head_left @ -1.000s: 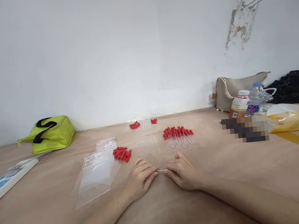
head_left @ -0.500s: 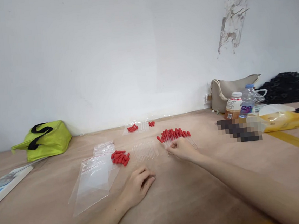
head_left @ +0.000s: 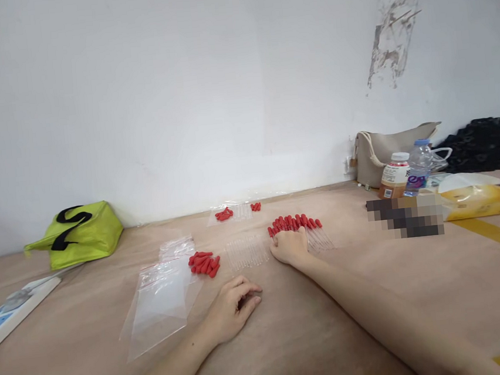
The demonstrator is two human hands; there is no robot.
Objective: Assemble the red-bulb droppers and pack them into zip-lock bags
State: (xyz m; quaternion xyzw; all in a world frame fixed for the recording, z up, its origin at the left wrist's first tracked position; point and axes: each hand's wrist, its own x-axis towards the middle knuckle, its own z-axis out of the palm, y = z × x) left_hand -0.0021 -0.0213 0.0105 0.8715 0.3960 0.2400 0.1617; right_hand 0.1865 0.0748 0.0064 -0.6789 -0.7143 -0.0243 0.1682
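My left hand [head_left: 234, 308] rests on the brown-covered table with its fingers loosely curved, the thumb apart from them and nothing held. My right hand [head_left: 290, 246] lies low over a row of droppers with red rubber bulbs [head_left: 296, 222], touching them; its fingers look spread, though their tips are partly hidden. Clear glass tubes of the droppers [head_left: 321, 239] show to the right of this hand. Left of it lies a row of bare clear tubes [head_left: 246, 252]. Loose red rubber bulbs [head_left: 204, 264] are piled between those tubes and some clear zip bags [head_left: 158, 308].
Near the wall, a clear bag [head_left: 242, 212] lies with more red bulbs [head_left: 224, 214] and tubes. At left are a lime-green bag [head_left: 89, 235] and a power strip [head_left: 18, 310]. Bottles [head_left: 394, 176], a beige bag [head_left: 368, 164] and a yellow tissue pack [head_left: 476, 201] stand at right.
My right hand has shifted slightly left and turned over the droppers, and the leftmost dropper, tilted before, now sits in line with the row. My left hand stays put.
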